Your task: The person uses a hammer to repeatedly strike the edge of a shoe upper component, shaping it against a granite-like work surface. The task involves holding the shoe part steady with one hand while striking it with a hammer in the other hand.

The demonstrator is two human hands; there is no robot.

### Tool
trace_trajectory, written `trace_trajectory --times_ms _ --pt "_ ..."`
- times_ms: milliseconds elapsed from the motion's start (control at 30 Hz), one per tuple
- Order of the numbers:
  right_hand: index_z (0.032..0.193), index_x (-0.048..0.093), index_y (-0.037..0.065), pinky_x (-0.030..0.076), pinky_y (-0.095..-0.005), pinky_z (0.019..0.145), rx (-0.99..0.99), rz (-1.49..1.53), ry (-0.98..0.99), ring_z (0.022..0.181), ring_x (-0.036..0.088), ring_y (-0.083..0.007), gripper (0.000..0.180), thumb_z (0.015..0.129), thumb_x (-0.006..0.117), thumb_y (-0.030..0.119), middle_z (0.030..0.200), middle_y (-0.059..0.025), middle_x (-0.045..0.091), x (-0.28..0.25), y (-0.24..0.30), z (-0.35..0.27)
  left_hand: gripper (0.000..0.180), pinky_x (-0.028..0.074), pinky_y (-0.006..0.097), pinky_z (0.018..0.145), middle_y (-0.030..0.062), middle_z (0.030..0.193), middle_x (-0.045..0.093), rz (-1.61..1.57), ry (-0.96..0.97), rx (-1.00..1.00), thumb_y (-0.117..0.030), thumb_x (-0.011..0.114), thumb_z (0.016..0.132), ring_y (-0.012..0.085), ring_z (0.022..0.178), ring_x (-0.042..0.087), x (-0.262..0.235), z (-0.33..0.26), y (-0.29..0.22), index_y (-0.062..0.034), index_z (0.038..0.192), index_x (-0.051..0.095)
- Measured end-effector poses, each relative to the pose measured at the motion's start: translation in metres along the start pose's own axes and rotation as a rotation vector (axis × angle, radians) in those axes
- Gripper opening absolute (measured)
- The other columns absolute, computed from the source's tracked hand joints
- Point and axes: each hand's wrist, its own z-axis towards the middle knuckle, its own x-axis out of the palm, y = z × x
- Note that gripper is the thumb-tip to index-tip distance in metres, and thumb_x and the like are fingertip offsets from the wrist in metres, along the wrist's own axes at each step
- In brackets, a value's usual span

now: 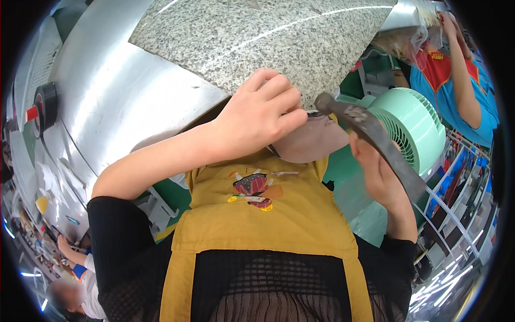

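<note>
My left hand [263, 110] is curled at the near edge of a speckled grey stone slab [252, 40], its fingers pinched on a smooth brownish-pink piece [311, 140] that looks like leather. The piece hangs over the slab's edge towards my mustard apron [263, 225]. My right hand [375, 172] grips a dark metal hammer [378, 134]. The hammer's rounded end lies close to the fingertips of my left hand, by the slab's corner. Most of the hammer's handle is hidden, and the right hand is partly smeared by motion.
A mint-green fan [410, 126] stands just right of the hammer. Shiny sheet metal [123, 80] covers the bench to the left, with a black tape roll [45, 110] beyond. One person [456, 80] in blue works at the far right, another [80, 284] at the lower left.
</note>
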Motion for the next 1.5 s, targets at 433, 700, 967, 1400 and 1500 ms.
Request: trace_trajectory --times_ms 433,700,967,1400,1500 --pt "0.116 0.049 0.003 0.048 -0.0343 0.068 -0.084 -0.161 0.089 0.081 0.059 -0.0368 0.033 0.084 0.055 0.004 0.097 -0.0175 0.059 -0.007 0.011 0.013 0.021 0.042 0.036 0.082 0.0004 0.083 0.053 0.093 -0.064 0.119 -0.013 0.060 0.063 0.0178 0.082 0.052 0.006 -0.004 0.002 -0.0102 0.083 0.059" --pt "0.112 0.049 0.002 0.048 -0.0351 0.063 -0.112 -0.246 0.156 0.075 0.060 -0.0330 0.032 0.081 0.056 0.004 0.089 -0.0161 0.060 0.007 0.005 0.013 0.026 0.039 0.038 0.086 -0.0015 0.084 0.054 -0.133 0.038 -0.065 -0.012 0.066 0.062 0.0198 0.085 0.050 -0.007 -0.006 0.008 -0.0128 0.088 0.062" --pt "0.112 0.050 -0.002 0.046 -0.0324 0.071 -0.109 -0.226 0.163 0.086 0.063 -0.0253 0.026 0.086 0.051 0.000 0.095 -0.0178 0.060 0.011 0.004 0.010 0.025 0.041 0.037 0.084 -0.0011 0.084 0.053 -0.045 -0.050 0.056 -0.012 0.063 0.062 0.0186 0.082 0.051 -0.002 -0.011 0.009 -0.0114 0.087 0.062" --pt "0.116 0.049 0.003 0.049 -0.0349 0.064 -0.180 -0.275 0.117 0.076 0.061 -0.0322 0.035 0.081 0.056 0.006 0.091 -0.0149 0.060 0.021 0.003 0.010 0.023 0.040 0.037 0.087 -0.0004 0.082 0.052 -0.072 0.011 -0.083 -0.011 0.062 0.062 0.0189 0.082 0.052 -0.012 -0.015 0.004 -0.0107 0.085 0.061" --pt "0.113 0.050 -0.001 0.046 -0.0309 0.062 -0.120 -0.114 0.113 0.068 0.056 -0.0328 0.027 0.087 0.053 0.005 0.085 -0.0162 0.058 0.016 0.000 0.010 0.025 0.041 0.038 0.087 0.0002 0.082 0.052 -0.052 -0.014 -0.027 -0.011 0.061 0.061 0.0190 0.082 0.051 -0.014 -0.020 0.007 -0.0097 0.085 0.061"
